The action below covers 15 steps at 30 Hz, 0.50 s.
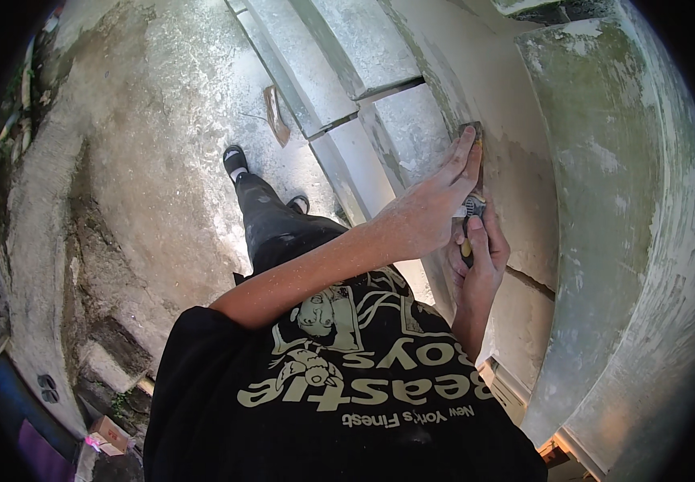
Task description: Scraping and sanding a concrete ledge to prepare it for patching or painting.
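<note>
My right hand [482, 249] is wrapped round the black and yellow handle [467, 247] of a flat hand tool that looks like a scraper. The tool's long, narrow, dark front part [476, 149] lies against the smooth grey wall surface [516, 193]. My left hand [440, 205] reaches across my body, its fingers stretched out and laid on that front part, the tips near its far end. Its thumb is hidden. Pale dust coats both hands. The tool's working edge cannot be made out.
Pale block-like steps [355, 173] with dark gaps run along the left of the wall. A green-grey plastered panel [596, 161] curves up at the right. On the stained concrete floor [146, 145] lies a brown curved scrap [276, 116]. A small box [109, 435] sits at the lower left.
</note>
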Motion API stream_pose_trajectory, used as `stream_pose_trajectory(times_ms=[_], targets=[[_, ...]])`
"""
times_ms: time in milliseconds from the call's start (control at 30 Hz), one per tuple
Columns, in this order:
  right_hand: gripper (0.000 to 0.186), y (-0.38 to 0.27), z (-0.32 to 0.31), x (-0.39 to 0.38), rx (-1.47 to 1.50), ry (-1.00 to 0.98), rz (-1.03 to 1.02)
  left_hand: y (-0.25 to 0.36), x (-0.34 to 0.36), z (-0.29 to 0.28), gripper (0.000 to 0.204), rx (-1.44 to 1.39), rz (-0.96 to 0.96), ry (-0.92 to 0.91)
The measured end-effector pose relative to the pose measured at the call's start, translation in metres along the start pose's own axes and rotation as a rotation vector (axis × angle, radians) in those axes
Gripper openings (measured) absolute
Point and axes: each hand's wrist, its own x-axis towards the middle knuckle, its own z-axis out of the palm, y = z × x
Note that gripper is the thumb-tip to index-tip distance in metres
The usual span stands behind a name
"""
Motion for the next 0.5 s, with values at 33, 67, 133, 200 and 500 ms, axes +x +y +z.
stream_pose_trajectory(times_ms=[33,67,133,200,500], targets=[[0.046,0.006,-0.004,-0.003,-0.040,0.016,-0.028,0.000,0.000,-0.002,0.089,0.001,-0.002,-0.016],[0.046,0.008,-0.006,-0.003,-0.079,0.032,-0.055,0.000,0.004,-0.003,0.089,0.001,0.001,-0.012],[0.046,0.000,0.001,-0.004,-0.007,0.019,0.012,0.000,0.006,0.001,0.090,0.024,0.040,0.031],[0.047,-0.005,0.013,0.001,0.029,0.012,-0.022,0.000,0.006,-0.003,0.090,0.007,0.052,0.055],[0.047,-0.006,0.009,-0.011,-0.101,0.037,-0.030,0.001,0.005,-0.012,0.088,-0.007,0.052,-0.013]])
